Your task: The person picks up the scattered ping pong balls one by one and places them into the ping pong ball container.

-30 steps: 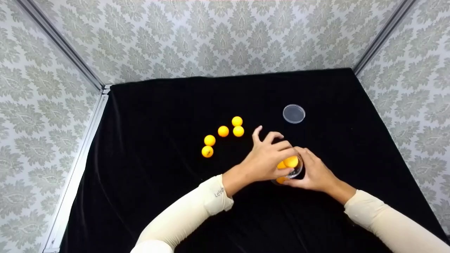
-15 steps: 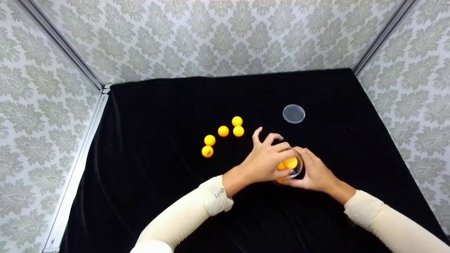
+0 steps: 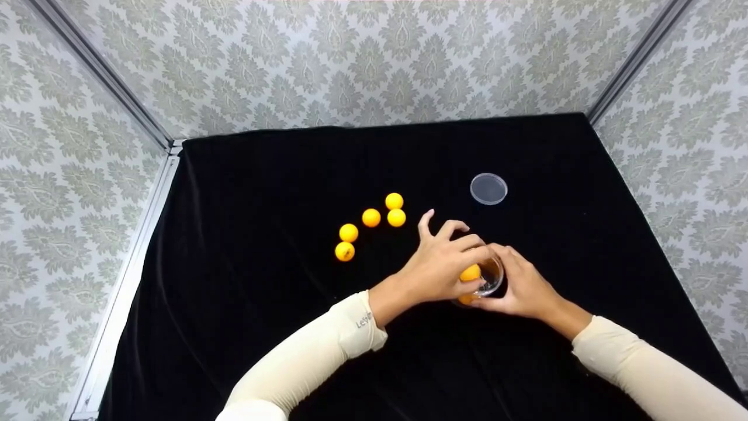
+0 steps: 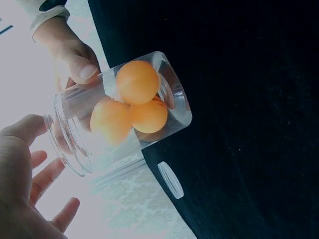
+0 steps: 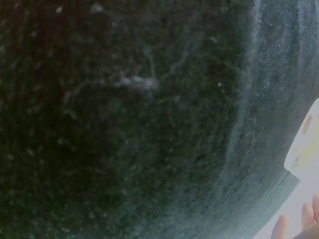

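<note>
Gripped by right hand (image 3: 522, 287), right of head-view centre: clear jar (image 3: 494, 275) of orange balls (image 4: 138, 82), touched by loosely spread left hand (image 3: 444, 264).

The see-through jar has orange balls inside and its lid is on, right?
Not quite: the lid isn't on. The head view shows it lying on the black cloth, apart from the jar. The orange balls are inside, as you say.
</note>
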### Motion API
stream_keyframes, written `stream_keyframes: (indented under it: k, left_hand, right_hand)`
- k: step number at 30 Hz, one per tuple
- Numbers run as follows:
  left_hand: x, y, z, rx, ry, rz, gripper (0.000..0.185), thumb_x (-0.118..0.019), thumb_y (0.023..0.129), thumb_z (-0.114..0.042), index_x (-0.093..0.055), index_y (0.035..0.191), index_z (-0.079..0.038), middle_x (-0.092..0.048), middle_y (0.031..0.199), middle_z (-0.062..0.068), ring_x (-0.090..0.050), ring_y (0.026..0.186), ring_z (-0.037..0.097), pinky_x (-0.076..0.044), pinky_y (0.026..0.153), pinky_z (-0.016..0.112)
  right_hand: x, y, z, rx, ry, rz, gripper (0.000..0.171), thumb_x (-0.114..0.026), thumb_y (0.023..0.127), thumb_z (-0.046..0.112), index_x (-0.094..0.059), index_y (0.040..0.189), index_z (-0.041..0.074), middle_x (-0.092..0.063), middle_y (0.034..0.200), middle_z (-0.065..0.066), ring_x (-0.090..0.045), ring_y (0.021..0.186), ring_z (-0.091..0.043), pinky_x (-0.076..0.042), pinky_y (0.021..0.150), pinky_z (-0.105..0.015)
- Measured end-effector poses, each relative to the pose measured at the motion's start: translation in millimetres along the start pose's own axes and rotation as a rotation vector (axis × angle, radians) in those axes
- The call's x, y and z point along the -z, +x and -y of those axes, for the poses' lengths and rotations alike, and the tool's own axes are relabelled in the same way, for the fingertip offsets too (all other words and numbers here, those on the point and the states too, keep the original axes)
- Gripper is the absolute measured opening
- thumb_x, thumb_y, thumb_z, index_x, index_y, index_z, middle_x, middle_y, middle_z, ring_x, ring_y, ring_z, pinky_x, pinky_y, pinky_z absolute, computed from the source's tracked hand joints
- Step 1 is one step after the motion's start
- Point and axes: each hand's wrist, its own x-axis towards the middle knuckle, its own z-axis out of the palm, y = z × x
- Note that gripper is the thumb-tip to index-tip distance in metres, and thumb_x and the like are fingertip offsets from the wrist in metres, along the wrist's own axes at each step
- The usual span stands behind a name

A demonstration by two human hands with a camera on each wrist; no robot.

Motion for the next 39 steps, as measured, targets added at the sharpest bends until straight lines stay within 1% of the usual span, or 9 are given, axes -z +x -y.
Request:
stream_keyframes:
  k: [4,14,17,22,27,33,39]
  left_hand:
    - [-0.2,0.7,0.6,-0.004,-0.002,-0.017,0.043,-0.071,0.085,-0.049,-0.066,0.125,-0.033,-0.066,0.119,-0.014,-0.051,0.129,0.025,-0.022,0.108,0.076]
    - [3.7,-0.2,2.0,0.007,-0.001,-0.003,0.04,-0.07,0.086,-0.052,-0.067,0.12,-0.031,-0.066,0.12,-0.014,-0.05,0.13,0.025,-0.022,0.108,0.076]
    - [5.5,-0.7,3.6,0.014,0.0,-0.011,0.041,-0.07,0.087,-0.053,-0.068,0.121,-0.031,-0.066,0.12,-0.014,-0.05,0.129,0.024,-0.021,0.108,0.076]
    - [9.6,-1.9,7.7,0.035,-0.014,-0.024,0.04,-0.07,0.086,-0.052,-0.067,0.121,-0.032,-0.066,0.118,-0.014,-0.049,0.128,0.023,-0.018,0.108,0.076]
    - [13.2,-3.7,12.0,0.05,-0.017,-0.022,0.039,-0.071,0.086,-0.051,-0.067,0.12,-0.032,-0.066,0.117,-0.014,-0.049,0.128,0.024,-0.018,0.108,0.077]
    - [18.8,-6.9,21.2,0.074,-0.01,-0.037,0.04,-0.072,0.086,-0.051,-0.068,0.12,-0.031,-0.067,0.119,-0.014,-0.05,0.127,0.024,-0.022,0.106,0.078]
    - [30.1,-12.1,40.1,0.12,0.012,-0.079,0.039,-0.073,0.086,-0.049,-0.069,0.12,-0.029,-0.067,0.119,-0.014,-0.051,0.126,0.024,-0.02,0.107,0.077]
  right_hand:
    - [0,0,0,0.007,0.0,-0.006,0.103,-0.096,0.059,0.049,-0.05,0.143,0.01,-0.062,0.128,-0.002,-0.062,0.107,-0.017,-0.048,0.096,-0.022]
    - [0,0,-1,0.023,-0.018,-0.019,0.103,-0.096,0.059,0.05,-0.051,0.142,0.008,-0.063,0.127,-0.005,-0.063,0.108,-0.018,-0.047,0.097,-0.022]
    - [0,0,-1,0.025,-0.019,-0.024,0.104,-0.096,0.059,0.049,-0.051,0.143,0.009,-0.063,0.126,-0.005,-0.063,0.108,-0.019,-0.047,0.097,-0.022]
    - [0,0,0,0.019,-0.017,-0.029,0.103,-0.097,0.059,0.048,-0.051,0.143,0.009,-0.064,0.122,-0.007,-0.062,0.105,-0.018,-0.047,0.094,-0.022]
    - [0,1,-1,0.023,0.003,-0.029,0.102,-0.097,0.058,0.046,-0.052,0.141,0.008,-0.064,0.124,-0.008,-0.062,0.106,-0.018,-0.045,0.097,-0.021]
    - [0,1,0,0.008,0.005,-0.027,0.102,-0.097,0.058,0.049,-0.053,0.139,0.006,-0.064,0.123,-0.006,-0.063,0.107,-0.018,-0.045,0.098,-0.021]
    - [0,1,0,0.006,0.004,-0.031,0.103,-0.097,0.057,0.051,-0.053,0.139,0.004,-0.065,0.126,-0.006,-0.063,0.108,-0.02,-0.043,0.101,-0.02]
